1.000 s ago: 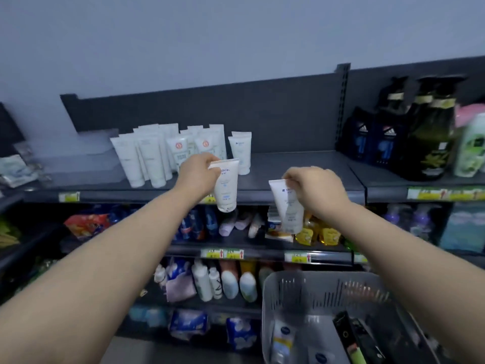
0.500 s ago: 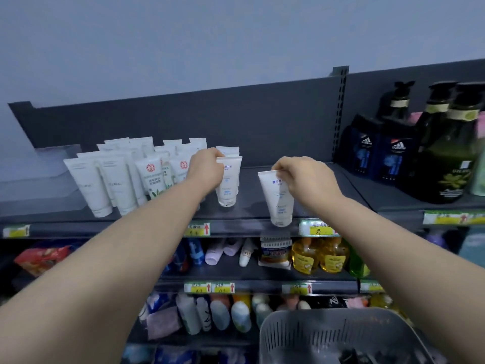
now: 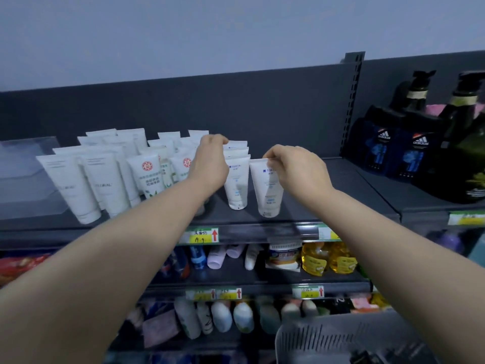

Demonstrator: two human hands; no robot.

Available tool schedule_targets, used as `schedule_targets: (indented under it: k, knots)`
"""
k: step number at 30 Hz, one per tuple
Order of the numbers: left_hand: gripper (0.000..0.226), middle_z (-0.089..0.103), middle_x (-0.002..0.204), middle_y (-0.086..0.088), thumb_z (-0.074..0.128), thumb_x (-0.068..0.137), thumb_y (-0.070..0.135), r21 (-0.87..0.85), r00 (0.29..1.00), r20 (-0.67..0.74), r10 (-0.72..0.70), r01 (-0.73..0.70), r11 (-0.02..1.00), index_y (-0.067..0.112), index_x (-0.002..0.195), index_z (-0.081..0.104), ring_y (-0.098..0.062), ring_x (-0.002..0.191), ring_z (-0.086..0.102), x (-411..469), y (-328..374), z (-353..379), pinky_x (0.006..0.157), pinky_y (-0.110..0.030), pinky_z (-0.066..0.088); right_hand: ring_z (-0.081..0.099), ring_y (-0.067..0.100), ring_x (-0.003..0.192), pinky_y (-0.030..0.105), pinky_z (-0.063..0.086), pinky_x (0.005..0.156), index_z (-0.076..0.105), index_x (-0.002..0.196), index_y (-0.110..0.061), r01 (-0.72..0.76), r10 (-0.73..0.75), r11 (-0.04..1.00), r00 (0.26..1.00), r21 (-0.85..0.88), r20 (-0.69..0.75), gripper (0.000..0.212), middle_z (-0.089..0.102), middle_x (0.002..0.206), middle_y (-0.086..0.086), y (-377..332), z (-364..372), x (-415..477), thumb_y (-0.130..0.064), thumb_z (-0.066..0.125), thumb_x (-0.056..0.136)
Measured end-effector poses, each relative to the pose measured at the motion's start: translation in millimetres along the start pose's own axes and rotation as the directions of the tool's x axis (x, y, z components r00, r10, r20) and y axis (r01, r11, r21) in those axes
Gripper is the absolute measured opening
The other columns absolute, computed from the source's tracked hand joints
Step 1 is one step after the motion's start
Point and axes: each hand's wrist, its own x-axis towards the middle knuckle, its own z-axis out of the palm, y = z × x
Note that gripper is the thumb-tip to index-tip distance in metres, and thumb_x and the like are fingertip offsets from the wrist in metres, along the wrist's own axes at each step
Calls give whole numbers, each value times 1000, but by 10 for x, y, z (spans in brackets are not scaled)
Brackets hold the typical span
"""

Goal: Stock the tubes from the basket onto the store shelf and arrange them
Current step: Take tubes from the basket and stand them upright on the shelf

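Pinched white tube in right hand fingers, cap-down on top shelf. Gripped neighbouring tube in left hand fingers.

We read "adidas" on two dark boxes. A yellow tag on the shelf has a red arrow and maybe a 9. Words on the tubes are too small for us.

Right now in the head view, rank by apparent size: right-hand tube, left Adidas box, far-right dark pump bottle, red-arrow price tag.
1. Dark pump bottle, though cropped by the frame edge.
2. Adidas box and right-hand tube: they look alike, and the box sits farther back, so unranked.
3. Price tag.
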Motion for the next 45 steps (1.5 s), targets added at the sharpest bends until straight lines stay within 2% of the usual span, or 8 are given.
schedule_targets:
  k: [4, 8, 19, 24, 29, 32, 35, 45]
  knots:
    - [54, 44, 137, -2, 40, 81, -12, 87, 992, -24, 123, -120, 989, 15, 127, 51, -20, 121, 47, -158, -96, -347, 87, -27, 37, 56, 23, 100, 32, 35, 70, 62, 110, -27, 13, -13, 1000, 999, 22, 33, 23, 64, 105, -4, -246, 196, 97, -23, 44, 97]
    - [50, 47, 134, 3, 42, 85, -11, 87, 994, -71, 82, -76, 993, 20, 123, 53, -19, 119, 49, -322, -274, -517, 82, -27, 37, 58, 24, 98, 31, 34, 72, 62, 112, -25, 12, -13, 1000, 1000, 20, 18, 24, 60, 109, -3, -434, 367, 158, -22, 43, 98]
    - [44, 53, 126, 3, 45, 86, -11, 11, 997, 5, 83, -83, 996, 20, 115, 59, -17, 115, 53, -573, -506, -503, 94, -33, 46, 50, 26, 100, 33, 31, 72, 63, 109, -23, -75, 71, 992, 996, -100, -44, 27, 63, 108, 0, -522, 632, 174, -12, 43, 94]
    - [42, 54, 126, 3, 48, 87, -9, -2, 992, 36, 123, -123, 992, 21, 114, 60, -17, 114, 53, -619, -439, -445, 91, -33, 47, 43, 30, 118, 41, 39, 88, 41, 138, -18, -57, 59, 998, 992, -14, 114, 43, 52, 131, 8, -496, 592, 116, -18, 47, 95]
    - [43, 53, 128, 3, 43, 88, -7, -10, 982, 82, 172, -172, 985, 22, 118, 58, -17, 115, 52, -645, -380, -428, 94, -35, 46, 34, 29, 132, 44, 32, 103, 26, 146, -18, -100, 99, 995, 993, 12, 67, 62, 32, 149, 5, -520, 578, -6, -22, 56, 92]
    - [43, 54, 128, 3, 44, 90, -4, -18, 972, 111, 208, -208, 978, 21, 122, 58, -18, 104, 56, -659, -356, -389, 88, -32, 47, 34, 29, 133, 45, 33, 101, 29, 144, -17, -111, 111, 993, 994, -47, 3, 60, 32, 150, 4, -493, 518, -94, -22, 56, 91]
    - [43, 55, 130, 3, 48, 88, -2, -10, 954, 139, 264, -265, 964, 22, 123, 58, -18, 119, 52, -713, -324, -273, 96, -36, 47, 30, 29, 137, 47, 31, 104, 31, 144, -15, -122, 125, 975, 992, -184, 7, 59, 30, 151, 5, -369, 463, -290, -25, 56, 92]
    - [40, 55, 131, -2, 46, 91, 1, 6, 907, 244, 342, -354, 935, 18, 126, 56, -24, 120, 51, -1107, 87, 125, 91, -36, 44, 25, 28, 140, 47, 29, 107, 37, 142, -15, -83, 164, 927, 967, -365, 194, 50, 31, 151, 7, 165, 194, -1198, -29, 50, 95]
